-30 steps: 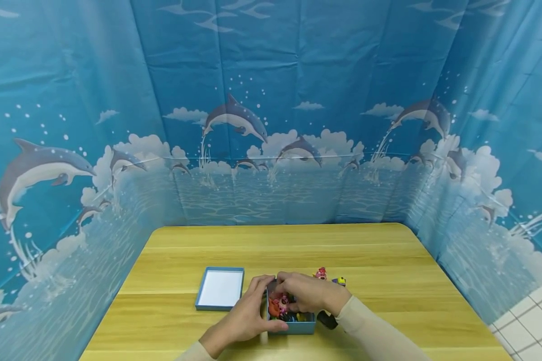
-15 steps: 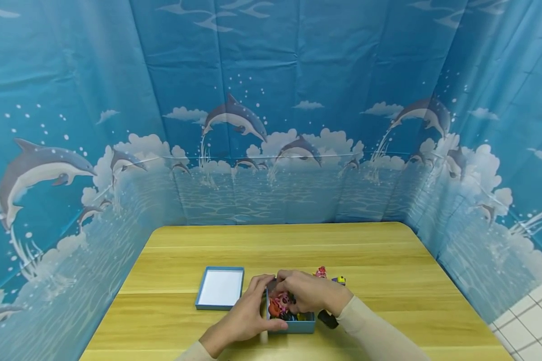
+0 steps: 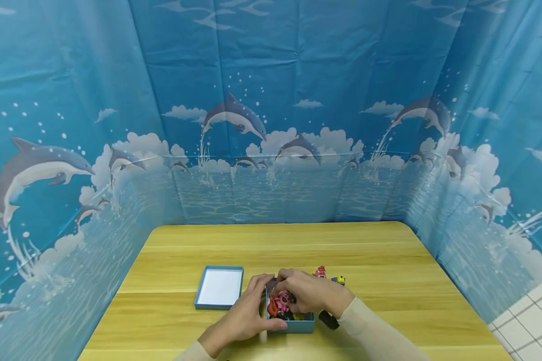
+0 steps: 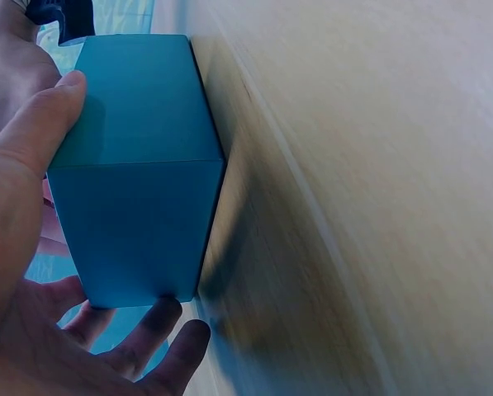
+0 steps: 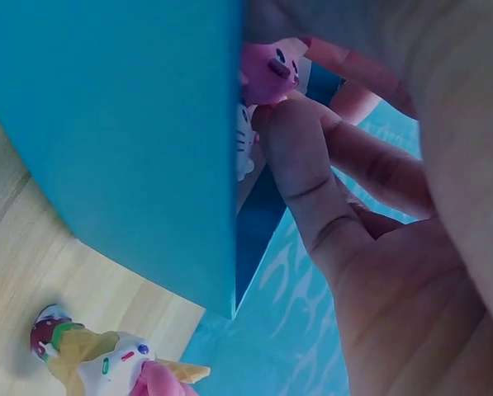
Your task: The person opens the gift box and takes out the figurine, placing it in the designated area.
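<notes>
A blue open-topped box (image 3: pixel 298 327) stands on the table with several small toy figurines inside. My left hand (image 3: pixel 248 313) holds its left side, the thumb on the near wall and the fingers reaching round toward the far end. In the left wrist view, the thumb lies flat on the blue box (image 4: pixel 139 231). My right hand (image 3: pixel 311 293) reaches in over the top, its thumb and bent fingers round a pink figurine (image 5: pixel 271 74). Beside that one, a white figurine (image 5: pixel 244 144) shows partly. An orange-red figurine (image 3: pixel 273 307) lies at the box's left. The right fingertips are partly hidden.
A shallow blue lid (image 3: pixel 219 287) with a white inside lies left of the box. Right of it stand a red-and-pink figurine (image 3: pixel 320 272), a yellow-and-purple figurine (image 3: pixel 340 280) and a dark object (image 3: pixel 328 320). An ice-cream-cone figurine (image 5: pixel 106 363) lies near the box.
Both hands stay almost in the same place. The pink figurine in the box has shifted slightly under the right hand's fingers.
</notes>
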`<state>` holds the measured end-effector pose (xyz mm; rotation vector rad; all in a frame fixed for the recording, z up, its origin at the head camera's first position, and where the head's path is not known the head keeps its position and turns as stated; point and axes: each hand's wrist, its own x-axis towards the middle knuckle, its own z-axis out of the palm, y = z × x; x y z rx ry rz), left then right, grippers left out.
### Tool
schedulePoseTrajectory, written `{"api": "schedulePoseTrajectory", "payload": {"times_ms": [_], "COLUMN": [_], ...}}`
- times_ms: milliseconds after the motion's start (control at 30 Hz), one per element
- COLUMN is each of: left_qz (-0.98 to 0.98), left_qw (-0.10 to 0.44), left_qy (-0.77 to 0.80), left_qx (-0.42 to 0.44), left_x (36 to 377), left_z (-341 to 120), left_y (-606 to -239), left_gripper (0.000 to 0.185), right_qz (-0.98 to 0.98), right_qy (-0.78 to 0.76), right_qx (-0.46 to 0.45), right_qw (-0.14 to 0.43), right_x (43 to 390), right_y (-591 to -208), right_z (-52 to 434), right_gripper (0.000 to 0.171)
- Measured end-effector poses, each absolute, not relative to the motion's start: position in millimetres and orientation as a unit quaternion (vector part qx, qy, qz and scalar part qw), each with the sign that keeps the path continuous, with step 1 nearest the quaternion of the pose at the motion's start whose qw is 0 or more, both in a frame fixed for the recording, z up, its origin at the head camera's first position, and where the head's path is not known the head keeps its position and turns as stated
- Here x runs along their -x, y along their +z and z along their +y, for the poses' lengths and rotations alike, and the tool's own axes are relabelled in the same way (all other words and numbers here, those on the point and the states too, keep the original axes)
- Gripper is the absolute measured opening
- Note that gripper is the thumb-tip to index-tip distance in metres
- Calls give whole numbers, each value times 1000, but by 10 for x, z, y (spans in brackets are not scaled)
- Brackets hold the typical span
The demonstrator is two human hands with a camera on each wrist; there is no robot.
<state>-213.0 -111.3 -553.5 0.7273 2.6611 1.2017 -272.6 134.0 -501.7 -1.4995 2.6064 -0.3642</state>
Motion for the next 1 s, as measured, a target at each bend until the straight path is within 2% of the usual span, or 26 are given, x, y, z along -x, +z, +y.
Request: {"api": "schedulePoseTrajectory", "payload": {"times_ms": [700, 1000], "left_qz": [883, 884], "left_qw": [79, 78], "left_qy": [403, 401], "left_qx": [-227, -228], "left_x": [2127, 2100], "left_z": [-1097, -1098], "left_y": [-5519, -5480], "left_gripper": [115, 118], "right_qz": [856, 861], "right_qy": [-121, -143], "right_qx": [501, 485], "right_qw": [40, 54], "right_x": [2691, 2667], "right_y": [-4966, -4910], "right_z": [1323, 1331], "right_gripper": [27, 38]}}
